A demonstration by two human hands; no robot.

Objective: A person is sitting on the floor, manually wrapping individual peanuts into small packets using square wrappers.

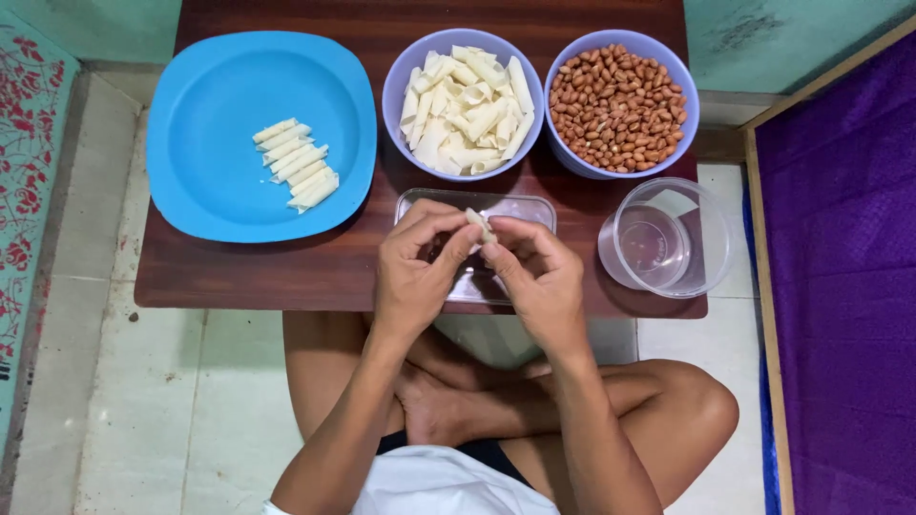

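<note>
Head cam, top-down view. Person sits cross-legged on tiled floor at low dark wood table point(239, 277).

Left hand point(415, 267) + right hand point(539, 277) meet over centre-front of table, fingertips pinched together on one small pale dough roll point(480, 225). Both hands grasp it: left thumb/index on its left side, right thumb/index on its right/lower end. Roll sits tilted, upper end poking out above the fingers. Neither hand is released; other fingers curled in loosely.

Directly under the hands: flat clear rectangular tray point(520, 205), mostly covered by them, only far edge + corners showing. Can't tell what's in it.

Behind the tray, 2 lilac bowls side by side, rims touching or nearly so:
- left bowl point(396, 100) is heaped w/ pale pastry strips point(468, 110), unrolled/loose pile
- right bowl point(687, 105) is full of red-brown peanuts point(615, 105), skins on

Right of the hands, near table's front-right corner: clear plastic cup point(706, 238), round, w/ some clear liquid at bottom, rim overhanging table edge slightly.

Far left of table: big blue plate point(205, 167), rounded-square. On it a neat diagonal row of finished rolls point(296, 164), approx 7-8 pcs, lying parallel + touching each other, right of plate centre. Well apart from the hands.

Surroundings: teal wall at top, purple cloth point(849, 286) w/ wood frame at right, red-patterned mat point(24, 162) at left edge.
</note>
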